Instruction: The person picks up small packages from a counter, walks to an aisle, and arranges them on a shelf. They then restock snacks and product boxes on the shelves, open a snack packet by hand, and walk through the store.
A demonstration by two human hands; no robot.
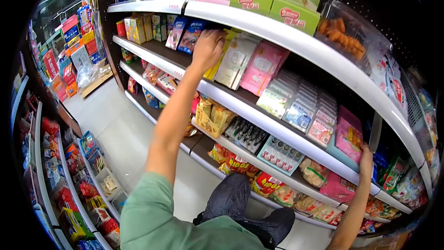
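My left hand (210,48) reaches onto the middle shelf, its fingers closed at the upper part of a yellow packet (223,55); the fingertips are partly hidden. Blue packets (191,36) lean just left of it, and white packets (237,59) with a pink packet (264,67) stand on its right. At the right end of the same shelf, my right hand (365,159) grips the side of a pink package (349,134), which lies on a pale blue one. Rows of small clear-lidded boxes (298,113) sit between the two hands.
Green boxes (291,15) and a clear tub of orange snacks (342,37) stand on the upper shelf, whose white edge (277,23) curves above my hands. Snack bags (231,159) fill lower shelves. Another stocked rack (69,171) lines the left, across the tiled floor (113,120).
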